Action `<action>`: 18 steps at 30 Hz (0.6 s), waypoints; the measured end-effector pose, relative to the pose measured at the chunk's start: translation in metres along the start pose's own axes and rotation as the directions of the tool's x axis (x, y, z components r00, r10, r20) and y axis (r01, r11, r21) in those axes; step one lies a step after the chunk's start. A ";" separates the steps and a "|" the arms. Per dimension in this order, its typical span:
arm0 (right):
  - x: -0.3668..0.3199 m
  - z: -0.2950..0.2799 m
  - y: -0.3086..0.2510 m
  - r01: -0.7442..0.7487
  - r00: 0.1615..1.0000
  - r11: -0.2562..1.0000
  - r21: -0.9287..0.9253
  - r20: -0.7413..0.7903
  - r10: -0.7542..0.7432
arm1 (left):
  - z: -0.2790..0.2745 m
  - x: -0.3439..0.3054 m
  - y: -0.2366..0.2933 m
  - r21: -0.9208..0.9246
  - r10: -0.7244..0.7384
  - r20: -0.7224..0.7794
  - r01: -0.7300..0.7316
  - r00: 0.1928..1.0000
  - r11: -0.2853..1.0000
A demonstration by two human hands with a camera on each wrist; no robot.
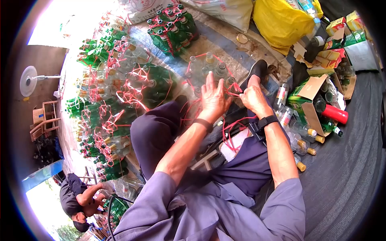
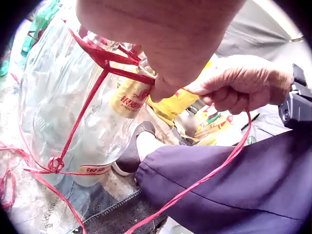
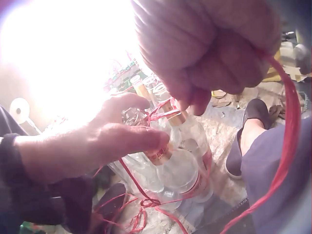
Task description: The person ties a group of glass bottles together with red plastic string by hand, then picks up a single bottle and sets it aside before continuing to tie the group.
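Note:
Both hands are at a bundle of clear glass bottles (image 2: 53, 97) bound with red plastic twine (image 2: 92, 92). My left hand (image 1: 216, 98) spans the bottle tops. Its thumb (image 3: 146, 138) lies along a gold-labelled neck (image 2: 127, 99), and its fingers reach over the far side, holding the neck between them. Just to the right, my right hand (image 1: 254, 98) is a fist around the twine, close to the necks. From this fist a strand (image 2: 195, 184) hangs down past the trouser leg. A knot (image 2: 55, 165) shows low on the bundle's side.
Tied bundles of green bottles (image 1: 173, 34) and clear ones stand ahead and left. Cartons (image 1: 313, 90) and loose bottles (image 1: 299, 128) lie on the right, below a yellow bag (image 1: 281, 22). A shoe (image 1: 257, 72) is beside the bundle. Another person (image 1: 76, 197) sits at lower left.

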State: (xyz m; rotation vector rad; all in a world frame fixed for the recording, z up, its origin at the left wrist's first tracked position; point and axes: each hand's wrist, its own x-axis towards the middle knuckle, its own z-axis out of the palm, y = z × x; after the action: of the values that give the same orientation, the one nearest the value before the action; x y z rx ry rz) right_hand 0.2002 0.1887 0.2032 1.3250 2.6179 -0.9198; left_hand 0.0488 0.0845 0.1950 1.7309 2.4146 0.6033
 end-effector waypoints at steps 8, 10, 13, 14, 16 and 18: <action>0.000 -0.029 -0.007 -0.005 1.000 1.000 0.028 -0.002 0.005 | 0.002 0.002 -0.002 -0.070 -0.096 0.210 0.113 0.973 0.991; -0.002 -0.035 -0.011 0.003 0.999 1.000 0.012 -0.037 -0.002 | 0.001 0.003 -0.001 -0.066 -0.093 0.199 0.108 0.976 0.992; -0.003 -0.040 -0.014 0.187 0.968 0.982 -0.026 -0.166 -0.188 | -0.001 0.003 -0.001 -0.095 -0.104 0.213 0.127 0.971 0.987; -0.001 -0.044 -0.017 0.191 0.968 0.981 -0.029 -0.162 -0.193 | -0.001 0.004 -0.001 -0.107 -0.100 0.210 0.125 0.973 0.986; 0.005 -0.052 -0.024 0.294 0.929 0.941 -0.165 -0.182 -0.322 | -0.002 0.003 -0.002 -0.121 -0.106 0.204 0.132 0.973 0.984; 0.015 -0.052 -0.035 0.308 0.919 0.933 -0.189 -0.193 -0.343 | -0.001 0.004 -0.003 -0.147 -0.107 0.201 0.138 0.974 0.979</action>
State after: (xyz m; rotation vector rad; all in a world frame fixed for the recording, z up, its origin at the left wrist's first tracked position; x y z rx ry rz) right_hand 0.1754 0.2114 0.2577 1.0255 3.0776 -0.6070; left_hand 0.0447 0.0868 0.1957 1.4896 2.2531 0.5686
